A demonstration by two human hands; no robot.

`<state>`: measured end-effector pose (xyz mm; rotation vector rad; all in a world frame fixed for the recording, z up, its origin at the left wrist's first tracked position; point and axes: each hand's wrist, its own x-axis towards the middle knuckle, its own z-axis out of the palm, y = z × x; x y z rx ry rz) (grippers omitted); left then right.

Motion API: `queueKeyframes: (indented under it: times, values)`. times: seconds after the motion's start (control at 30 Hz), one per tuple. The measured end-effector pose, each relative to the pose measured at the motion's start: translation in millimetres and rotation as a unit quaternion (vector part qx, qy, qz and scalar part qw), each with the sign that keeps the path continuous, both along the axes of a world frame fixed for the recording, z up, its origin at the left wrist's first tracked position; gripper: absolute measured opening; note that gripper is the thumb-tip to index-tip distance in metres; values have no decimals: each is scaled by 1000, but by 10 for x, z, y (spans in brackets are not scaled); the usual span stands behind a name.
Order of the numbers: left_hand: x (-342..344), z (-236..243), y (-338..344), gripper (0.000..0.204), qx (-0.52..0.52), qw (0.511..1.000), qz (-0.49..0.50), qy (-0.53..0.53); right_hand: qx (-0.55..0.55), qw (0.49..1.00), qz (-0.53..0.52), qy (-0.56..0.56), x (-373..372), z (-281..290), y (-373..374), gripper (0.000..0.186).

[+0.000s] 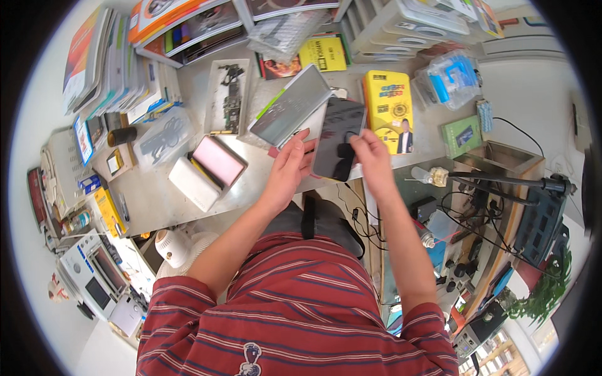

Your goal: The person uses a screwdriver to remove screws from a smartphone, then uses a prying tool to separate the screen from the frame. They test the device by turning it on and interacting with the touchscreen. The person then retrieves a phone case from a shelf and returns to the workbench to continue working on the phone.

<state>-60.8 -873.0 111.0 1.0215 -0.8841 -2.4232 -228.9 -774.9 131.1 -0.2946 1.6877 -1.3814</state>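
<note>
A black smartphone (339, 139) with a dark glossy screen is held tilted over the front edge of the bench. My right hand (372, 161) grips its lower right side, the thumb lying on the screen. Beside the left edge of the phone is my left hand (290, 164), palm partly turned up and fingers stretched apart; whether the fingertips touch the phone is unclear. Just beyond the hands lies a grey flat pack with a green edge (291, 105). A white box (199, 183) with a pink insert sits left of my left hand.
The metal bench (150, 199) carries a tray of circuit boards (227, 94), a yellow box (389, 109), a clear plastic case (448, 81) and a green box (462, 136). Stacked packages (110, 62) stand far left. Cables and a black jointed arm (501, 182) occupy the right side.
</note>
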Motion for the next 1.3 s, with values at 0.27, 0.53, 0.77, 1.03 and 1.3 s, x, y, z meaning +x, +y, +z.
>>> queueKeyframes:
  times: [0.27,0.53,0.77,1.03,1.3]
  values:
    - [-65,35,-11,37,6,997,-65,-37,24,983,-120,137,-314,-318,265,46]
    - [427,-333,-78,25,-357,892,20,-278,128,936,-81,319,-998,-373,346,41]
    - [439,-316,-71,23,-441,848,-2,-293,244,848,-98,460,-912,-390,290,33]
    - [567,-374,-169,30,-436,867,-59,-233,212,838,-207,458,-713,-402,257,26]
    - [463,-236,48,36,-462,860,-139,-166,63,837,-186,511,572,-165,1107,24]
